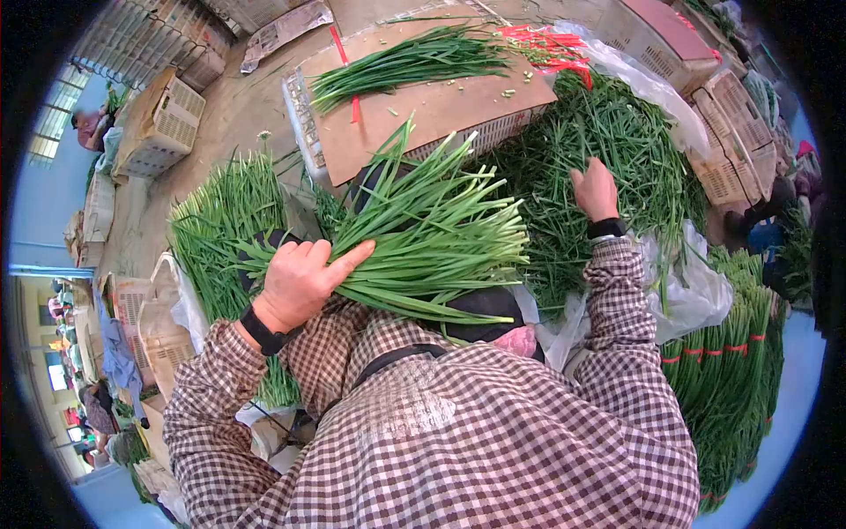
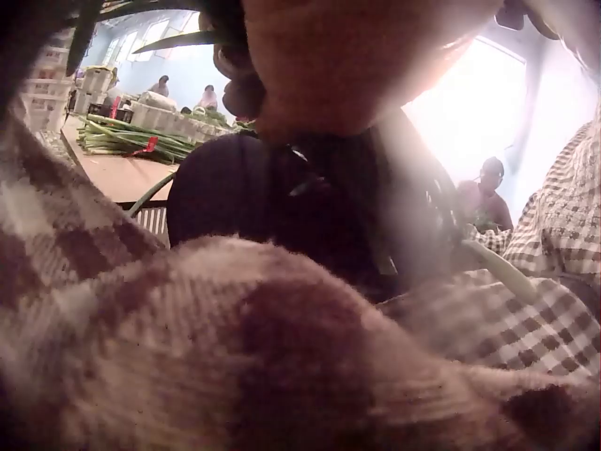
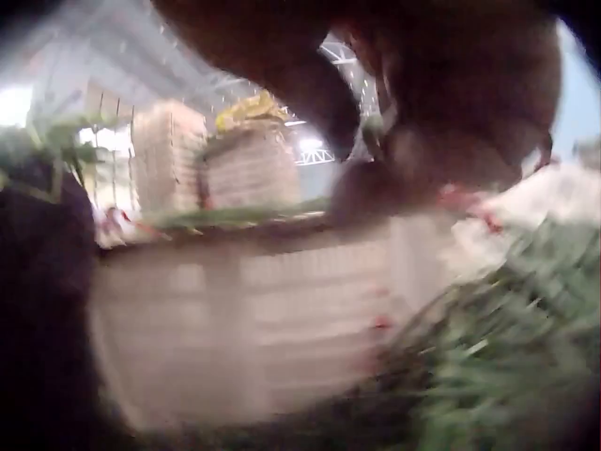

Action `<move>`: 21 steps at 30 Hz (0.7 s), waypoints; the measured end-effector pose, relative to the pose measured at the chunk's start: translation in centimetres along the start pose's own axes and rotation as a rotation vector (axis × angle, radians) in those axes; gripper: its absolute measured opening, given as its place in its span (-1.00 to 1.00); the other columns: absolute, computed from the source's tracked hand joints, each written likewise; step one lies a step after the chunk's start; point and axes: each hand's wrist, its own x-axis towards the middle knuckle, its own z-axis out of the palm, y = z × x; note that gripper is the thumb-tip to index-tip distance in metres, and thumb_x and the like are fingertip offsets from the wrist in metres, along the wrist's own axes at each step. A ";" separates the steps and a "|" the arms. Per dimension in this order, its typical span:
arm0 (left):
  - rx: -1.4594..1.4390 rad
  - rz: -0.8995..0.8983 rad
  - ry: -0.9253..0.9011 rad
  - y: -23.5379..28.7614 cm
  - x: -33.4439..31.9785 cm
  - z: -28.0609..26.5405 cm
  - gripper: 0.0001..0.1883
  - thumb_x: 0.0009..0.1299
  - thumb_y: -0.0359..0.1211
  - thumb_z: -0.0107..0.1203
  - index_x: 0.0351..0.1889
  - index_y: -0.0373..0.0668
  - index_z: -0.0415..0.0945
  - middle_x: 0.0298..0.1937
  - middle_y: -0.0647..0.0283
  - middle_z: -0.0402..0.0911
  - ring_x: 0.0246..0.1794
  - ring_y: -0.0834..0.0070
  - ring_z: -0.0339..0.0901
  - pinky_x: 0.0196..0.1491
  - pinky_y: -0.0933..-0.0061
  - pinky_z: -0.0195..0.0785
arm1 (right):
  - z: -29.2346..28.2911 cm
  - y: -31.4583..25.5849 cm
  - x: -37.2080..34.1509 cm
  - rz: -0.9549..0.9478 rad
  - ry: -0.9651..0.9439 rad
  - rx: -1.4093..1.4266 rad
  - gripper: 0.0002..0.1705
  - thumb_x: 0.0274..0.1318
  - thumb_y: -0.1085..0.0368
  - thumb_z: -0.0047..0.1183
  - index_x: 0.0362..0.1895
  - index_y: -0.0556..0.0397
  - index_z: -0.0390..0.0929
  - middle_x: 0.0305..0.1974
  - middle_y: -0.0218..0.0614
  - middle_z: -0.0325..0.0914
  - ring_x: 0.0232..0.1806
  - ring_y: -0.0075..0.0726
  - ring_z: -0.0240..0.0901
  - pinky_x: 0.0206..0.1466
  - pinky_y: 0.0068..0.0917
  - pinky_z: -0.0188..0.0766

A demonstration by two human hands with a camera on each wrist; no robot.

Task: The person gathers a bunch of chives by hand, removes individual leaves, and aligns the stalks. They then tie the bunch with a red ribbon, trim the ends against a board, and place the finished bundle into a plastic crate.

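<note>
My left hand grips a bunch of long green stalks over the lap, knuckles up and one finger extended along the leaves; the pale cut ends fan out to the right. In the left wrist view the hand is close and partly cropped. My right hand is over a loose heap of greens, thumb a little apart from loosely bent fingers. Nothing held shows there. The right wrist view is blurred, with the hand at the top.
Ahead, a cardboard-topped crate bears a flat bunch across a red tie, with more red ties at its right. Upright greens stand at left, red-tied bundles at lower right. Plastic sheeting borders the heap.
</note>
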 end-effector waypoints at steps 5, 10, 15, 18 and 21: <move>0.032 0.030 0.007 -0.4 1.0 -0.3 -0.45 0.16 -0.37 -0.01 0.17 0.23 0.46 -0.62 0.39 0.18 -0.63 0.50 0.29 -0.53 0.45 0.13 | -1.8 -9.6 1.8 -0.124 -0.723 0.691 -0.54 0.09 0.10 0.12 -0.10 0.28 0.53 -0.29 -0.22 0.61 -0.35 -0.44 0.43 -0.22 -0.43 0.43; 0.049 0.024 0.005 -0.5 0.9 -0.3 -0.46 0.18 -0.36 -0.02 0.18 0.25 0.46 -0.62 0.39 0.18 -0.64 0.51 0.28 -0.54 0.45 0.12 | 0.4 -14.1 0.9 -0.221 -0.919 0.940 -0.69 0.02 0.36 0.12 -0.12 0.24 0.56 -0.29 -0.28 0.63 -0.31 -0.48 0.46 -0.20 -0.49 0.42; 0.008 -0.001 -0.009 -0.2 0.1 0.1 -0.46 0.17 -0.35 -0.01 0.18 0.25 0.46 -0.62 0.39 0.17 -0.64 0.51 0.27 -0.54 0.44 0.11 | 1.4 -8.9 0.5 0.029 -0.588 0.710 -0.75 0.00 0.32 0.14 -0.29 0.30 0.61 -0.39 -0.30 0.61 -0.42 -0.51 0.45 -0.31 -0.52 0.41; -0.012 0.003 -0.010 -0.3 -0.1 -0.3 -0.45 0.15 -0.35 0.00 0.18 0.24 0.46 -0.62 0.40 0.16 -0.65 0.51 0.26 -0.54 0.44 0.11 | 0.4 -1.5 1.8 0.410 -0.252 0.932 -0.74 0.06 0.27 0.11 -0.24 0.23 0.58 -0.51 -0.41 0.51 -0.57 -0.61 0.36 -0.56 -0.61 0.30; 0.015 0.010 0.002 -0.2 0.0 -0.1 -0.44 0.14 -0.36 0.00 0.18 0.23 0.46 -0.63 0.40 0.16 -0.65 0.50 0.26 -0.54 0.45 0.10 | 0.7 2.6 2.0 0.366 -0.214 0.637 -0.61 0.08 0.20 0.13 -0.15 0.32 0.53 -0.47 -0.37 0.54 -0.56 -0.55 0.39 -0.56 -0.59 0.31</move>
